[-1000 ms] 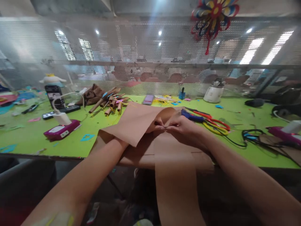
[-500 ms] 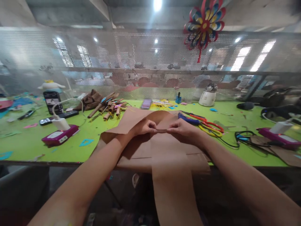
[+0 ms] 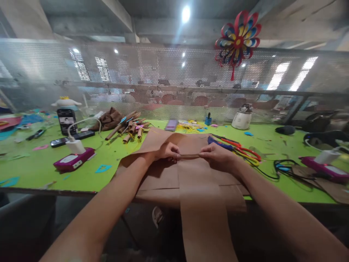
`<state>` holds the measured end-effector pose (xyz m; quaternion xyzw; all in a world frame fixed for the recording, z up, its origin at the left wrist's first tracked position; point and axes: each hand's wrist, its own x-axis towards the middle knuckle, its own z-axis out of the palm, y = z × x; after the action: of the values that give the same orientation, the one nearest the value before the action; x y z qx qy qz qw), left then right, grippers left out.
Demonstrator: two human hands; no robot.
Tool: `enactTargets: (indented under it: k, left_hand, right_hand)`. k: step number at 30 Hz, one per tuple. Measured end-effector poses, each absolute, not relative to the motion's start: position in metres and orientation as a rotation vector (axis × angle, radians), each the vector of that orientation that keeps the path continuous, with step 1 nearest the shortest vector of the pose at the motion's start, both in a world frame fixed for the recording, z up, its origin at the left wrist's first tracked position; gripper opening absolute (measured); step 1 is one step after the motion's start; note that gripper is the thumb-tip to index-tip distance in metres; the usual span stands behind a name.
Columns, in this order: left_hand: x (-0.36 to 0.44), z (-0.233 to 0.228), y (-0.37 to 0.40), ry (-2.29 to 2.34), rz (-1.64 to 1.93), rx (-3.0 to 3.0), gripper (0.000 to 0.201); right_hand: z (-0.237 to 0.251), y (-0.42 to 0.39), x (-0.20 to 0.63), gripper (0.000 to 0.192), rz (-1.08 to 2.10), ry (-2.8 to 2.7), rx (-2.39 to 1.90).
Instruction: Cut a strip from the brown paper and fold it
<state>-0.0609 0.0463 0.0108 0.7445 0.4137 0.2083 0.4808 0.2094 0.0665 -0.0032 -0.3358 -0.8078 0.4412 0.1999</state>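
Note:
A long strip of brown kraft paper (image 3: pixel 203 198) runs down the middle and hangs over the table's front edge. Its far end is folded into a narrow edge, pinched at the left corner by my left hand (image 3: pixel 167 151) and at the right corner by my right hand (image 3: pixel 218 155). Under the strip lie larger brown paper sheets (image 3: pixel 160 180), one curling up over my left wrist. Close beyond my right hand are blue-handled pliers (image 3: pixel 219 142) and scissors with red and yellow handles (image 3: pixel 248 154).
On the green table (image 3: pixel 89 182) stand a purple power strip (image 3: pixel 73 160), a propped phone (image 3: pixel 67 122) and a bundle of rolled paper tubes (image 3: pixel 132 127). A white bottle (image 3: pixel 241 117) is at the back right. Another purple power strip (image 3: pixel 327 169) and black cables (image 3: pixel 289 169) lie right.
My hands have moved slightly apart along the folded edge. The paper arching up behind them now lies flatter. The whole view has shifted a little downward.

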Motion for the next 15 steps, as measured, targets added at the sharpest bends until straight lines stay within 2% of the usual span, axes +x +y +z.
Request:
enactTargets:
  k: [10, 15]
  left_hand:
    - [-0.060, 0.017, 0.038, 1.029, 0.528, 1.648, 0.041]
    - [-0.057, 0.020, 0.033, 1.087, 0.539, 1.605, 0.037]
  right_hand:
    - [-0.001, 0.054, 0.209, 0.032, 1.394, -2.067, -0.937]
    - [0.002, 0.059, 0.208, 0.031, 1.200, -2.200, -0.883]
